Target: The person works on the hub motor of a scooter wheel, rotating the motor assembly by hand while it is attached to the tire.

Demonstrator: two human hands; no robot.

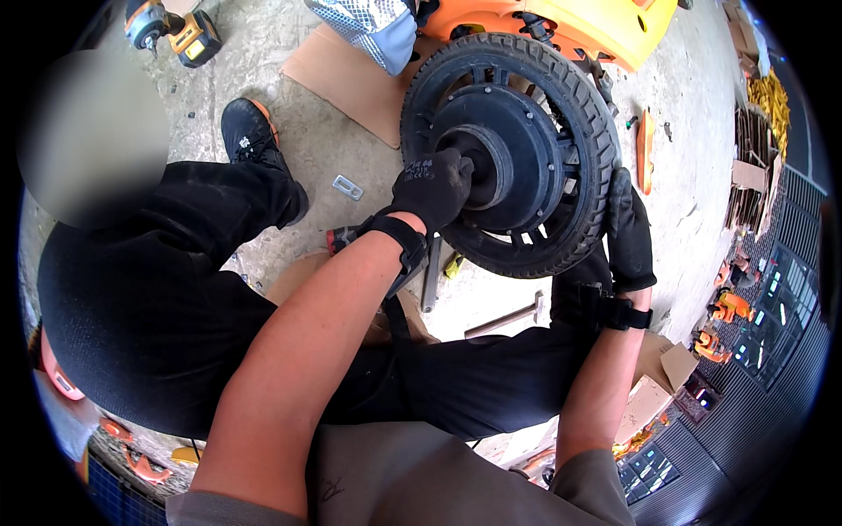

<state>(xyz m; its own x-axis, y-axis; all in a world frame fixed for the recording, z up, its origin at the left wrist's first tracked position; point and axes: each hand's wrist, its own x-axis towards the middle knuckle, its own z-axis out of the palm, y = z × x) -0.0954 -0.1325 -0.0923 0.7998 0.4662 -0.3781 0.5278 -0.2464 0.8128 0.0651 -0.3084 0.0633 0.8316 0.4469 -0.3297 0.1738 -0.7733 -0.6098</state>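
A black wheel [528, 245] with a treaded tyre and large bolted hub stands tilted in front of me. My left hand [436, 188], in a printed black glove, is closed at the raised centre ring of the hub; what its fingers hold is hidden. My right hand [628, 228], also gloved, grips the tyre's right side, fingers together along the tread. Just beyond the wheel is an orange-yellow machine body [579, 31]. Below the wheel lie a dark bar [431, 289], a small yellow item [453, 266] and a hammer [517, 317]. A small metal plate [347, 188] lies to the left.
A cordless drill [191, 39], cardboard sheet [329, 83] and silvery bag [368, 26] lie at upper left. An orange part [645, 149] is right of the wheel. Stacked cardboard [750, 171] and several orange machines [731, 307] line the right side. My legs surround the work.
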